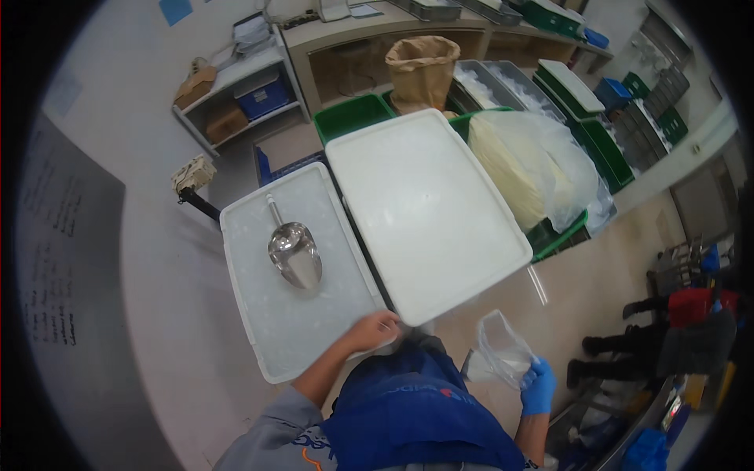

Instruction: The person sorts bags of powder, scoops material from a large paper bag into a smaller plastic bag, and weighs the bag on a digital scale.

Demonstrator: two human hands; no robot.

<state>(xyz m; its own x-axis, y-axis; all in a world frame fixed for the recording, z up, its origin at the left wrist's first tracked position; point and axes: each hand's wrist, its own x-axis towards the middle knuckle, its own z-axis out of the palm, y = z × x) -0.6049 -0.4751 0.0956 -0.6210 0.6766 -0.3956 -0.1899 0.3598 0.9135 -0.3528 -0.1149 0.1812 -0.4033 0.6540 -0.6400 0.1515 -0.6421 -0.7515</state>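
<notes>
Clear bag [501,353] slants up-left from gloved right hand [538,386].

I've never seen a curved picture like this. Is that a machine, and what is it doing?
No machine: it's a person. A head-worn wide camera looks down, so straight edges bend. The bare left hand is at the near edge of the left pale tray; whether it grips, I can't tell. The right hand, in a blue glove, holds a clear plastic bag. A metal scoop lies on that tray, beside a larger white panel.
</notes>
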